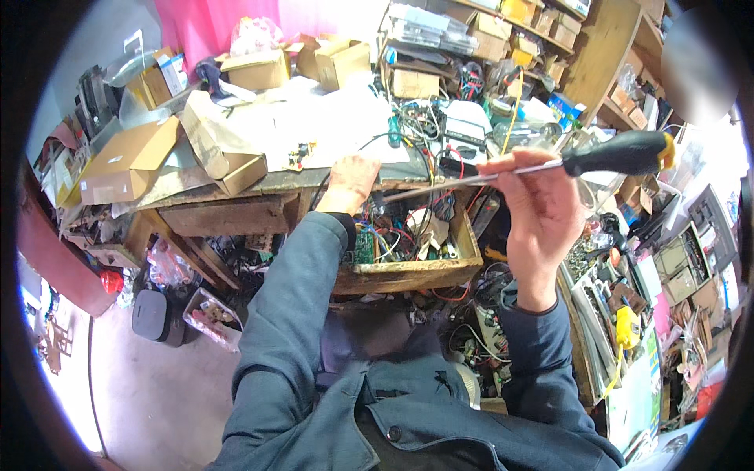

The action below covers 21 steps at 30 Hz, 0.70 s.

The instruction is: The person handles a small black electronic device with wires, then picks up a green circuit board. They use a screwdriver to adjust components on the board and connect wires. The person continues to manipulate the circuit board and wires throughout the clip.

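Lying across the right grip point(543, 204), the screwdriver point(616, 154) was nearest, its black handle to the right and its long blade reaching left above the pulled-out drawer point(408, 276). That grip held it by the metal shank, ahead of the handle, so a bump could have let it pivot or drop among the tangled wires point(400, 235) and the green circuit board point(363, 247) below, perhaps scratching the board. The blade also ran toward the left grip point(350, 180) at the front edge of the surface point(275, 184); a careless swing leftward might have jabbed it. The left fingertips were hidden, so whether they clasped anything could not be told. The drawer stuck out past that edge, and its wooden rim could have snagged a sleeve point(283, 290). Just beyond, a small circuit board point(298, 155) sat close to the edge, where a stray sweep of the left grip might have knocked it off. The best room for moving seemed to be the pale, glaring stretch farther back, bounded by cardboard boxes point(129, 161) on the left and cables point(420, 118) on the right.
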Tool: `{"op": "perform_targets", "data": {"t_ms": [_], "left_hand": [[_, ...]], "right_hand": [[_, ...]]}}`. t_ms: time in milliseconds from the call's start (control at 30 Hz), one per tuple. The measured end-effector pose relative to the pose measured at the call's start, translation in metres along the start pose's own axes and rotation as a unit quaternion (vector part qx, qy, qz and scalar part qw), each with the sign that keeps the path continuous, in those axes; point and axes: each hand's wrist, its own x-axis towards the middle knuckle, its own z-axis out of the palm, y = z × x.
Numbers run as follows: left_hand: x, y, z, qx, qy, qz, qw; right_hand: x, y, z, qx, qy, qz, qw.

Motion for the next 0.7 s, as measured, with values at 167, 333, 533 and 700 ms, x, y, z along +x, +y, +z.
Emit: {"op": "perform_targets", "data": {"t_ms": [167,333,533,700], "left_hand": [[0.016,-0.003,0.010,-0.002,0.027,-0.001,1.000],[-0.020,-0.023,-0.002,0.009,0.054,0.011,0.998],[-0.111,-0.015,-0.062,-0.331,0.137,-0.154,0.921],[-0.163,-0.009,-0.010,-0.355,0.081,-0.138,0.921]], "right_hand": [[-0.012,0.003,0.000,0.008,-0.005,0.042,0.999],[-0.013,0.016,0.006,-0.004,-0.027,0.062,0.998],[-0.022,0.035,0.031,0.021,-0.074,0.072,0.994],[-0.024,0.050,0.052,-0.019,-0.113,0.072,0.991]]}}
